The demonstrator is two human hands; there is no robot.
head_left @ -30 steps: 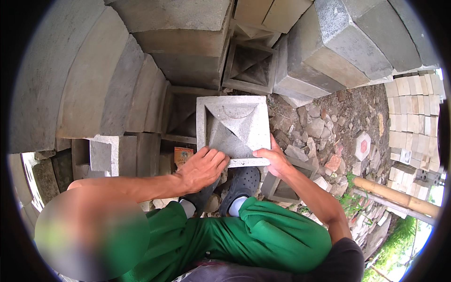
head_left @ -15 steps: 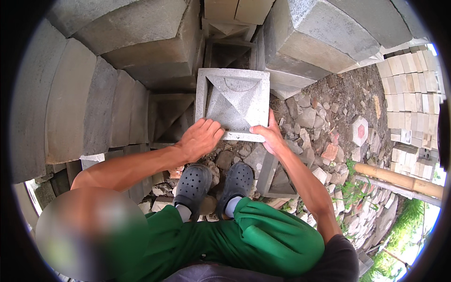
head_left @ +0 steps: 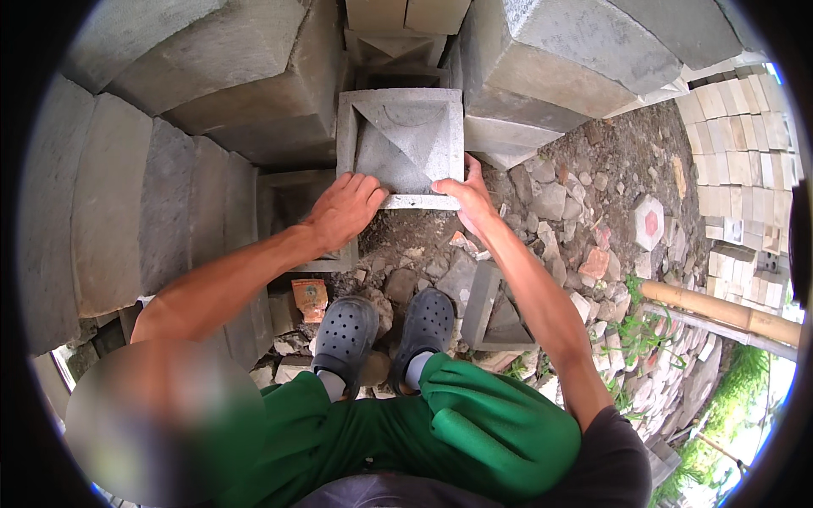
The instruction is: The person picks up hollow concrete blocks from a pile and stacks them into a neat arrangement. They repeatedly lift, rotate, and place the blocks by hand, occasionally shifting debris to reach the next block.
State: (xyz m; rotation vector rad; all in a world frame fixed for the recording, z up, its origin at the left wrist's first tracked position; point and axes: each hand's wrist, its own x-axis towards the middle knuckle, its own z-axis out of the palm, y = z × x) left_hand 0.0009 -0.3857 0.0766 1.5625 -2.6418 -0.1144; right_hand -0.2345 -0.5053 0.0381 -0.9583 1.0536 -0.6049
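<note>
A square light-grey concrete block (head_left: pixel 398 140) with a raised rim and sloping faces inside is held out in front of me. My left hand (head_left: pixel 343 212) curls its fingers over the near left corner of the rim. My right hand (head_left: pixel 468 196) grips the near right corner, thumb on top and fingers along the right side. Behind the held block, more hollow concrete blocks (head_left: pixel 396 49) stand in the gap between the stacks. Another hollow block (head_left: pixel 292 199) sits on the ground left of it, partly hidden by my left hand.
Tall stacks of concrete blocks rise at left (head_left: pixel 118 203) and right (head_left: pixel 542 76). Stone rubble (head_left: pixel 542 203) covers the ground, with a broken hollow block (head_left: pixel 500 313) right of my clogs (head_left: pixel 428 326). An orange packet (head_left: pixel 311 298) lies near my left foot. A bamboo pole (head_left: pixel 720 313) lies at right.
Both hands and the concrete block have moved away from me and slightly left. More ground now shows between the block and my feet, and the orange packet is more fully visible.
</note>
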